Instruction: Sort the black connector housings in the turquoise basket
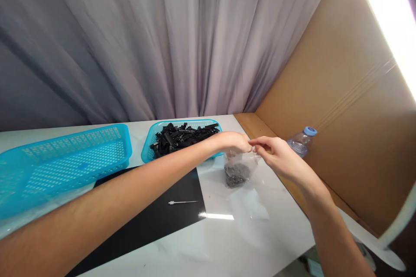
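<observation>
A clear plastic bag point(237, 173) with many small dark pieces in its bottom stands or hangs at the right part of the white table. My left hand point(236, 142) reaches across to the bag's top, its fingers curled and pinching the plastic. Facing it, my right hand point(271, 149) pinches the other side of the bag's top edge between thumb and fingers. The fingertips of both hands nearly meet. Whether the bag's base touches the table is hard to tell.
Black plastic parts point(177, 138) fill a blue basket point(145, 149) at the back. Another blue basket point(78, 169) stands left. A thin screwdriver-like tool point(182, 202) lies on a black mat point(156, 225). A water bottle point(301, 143) stands by the cardboard wall point(351, 108).
</observation>
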A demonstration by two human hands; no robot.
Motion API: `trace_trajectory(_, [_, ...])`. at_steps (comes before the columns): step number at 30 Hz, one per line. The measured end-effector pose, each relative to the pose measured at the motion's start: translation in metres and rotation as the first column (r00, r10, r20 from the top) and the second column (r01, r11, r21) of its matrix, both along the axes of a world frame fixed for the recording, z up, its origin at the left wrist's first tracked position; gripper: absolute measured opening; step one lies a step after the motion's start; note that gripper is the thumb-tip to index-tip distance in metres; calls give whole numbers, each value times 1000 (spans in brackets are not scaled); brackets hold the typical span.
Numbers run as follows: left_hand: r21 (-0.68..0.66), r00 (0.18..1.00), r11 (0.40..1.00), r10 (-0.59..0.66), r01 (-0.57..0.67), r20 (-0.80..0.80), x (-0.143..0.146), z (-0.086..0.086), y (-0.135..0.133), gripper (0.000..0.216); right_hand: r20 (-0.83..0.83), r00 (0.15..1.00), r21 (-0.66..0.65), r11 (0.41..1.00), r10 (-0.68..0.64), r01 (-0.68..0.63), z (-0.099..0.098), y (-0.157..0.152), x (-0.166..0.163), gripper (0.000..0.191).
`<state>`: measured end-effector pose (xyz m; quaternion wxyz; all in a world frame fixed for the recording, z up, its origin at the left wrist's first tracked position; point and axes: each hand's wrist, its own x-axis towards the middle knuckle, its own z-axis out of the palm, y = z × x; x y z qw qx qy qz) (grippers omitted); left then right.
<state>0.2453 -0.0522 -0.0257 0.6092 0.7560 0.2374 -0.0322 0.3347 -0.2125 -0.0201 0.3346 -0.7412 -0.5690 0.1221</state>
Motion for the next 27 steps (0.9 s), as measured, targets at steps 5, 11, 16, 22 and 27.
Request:
trace_trajectory(5, [-22, 999, 999, -42, 43, 7, 4, -2, 0, 17, -6, 999, 3, 999, 49, -49, -1, 0, 7, 31])
trace_trajectory(11, [-108, 998, 994, 0, -6, -59, -15, 26, -8, 41, -62, 996, -4, 998, -57, 57, -7, -2, 8, 34])
trace_trajectory(16, [-242, 992, 970, -32, 2, -119, -24, 47, -1, 62, -65, 995, -18, 997, -75, 74, -4, -4, 7, 35])
trace_trajectory(22, [-200, 987, 967, -152, 159, 51, -20, 23, 12, 24, -65, 994, 18, 996, -88, 89, -6, -5, 4, 37])
trace_trajectory(27, [-226, 975, 949, -205, 220, 88, -21, 13, 15, 34, -54, 994, 3, 996, -94, 95, -6, -5, 6, 39])
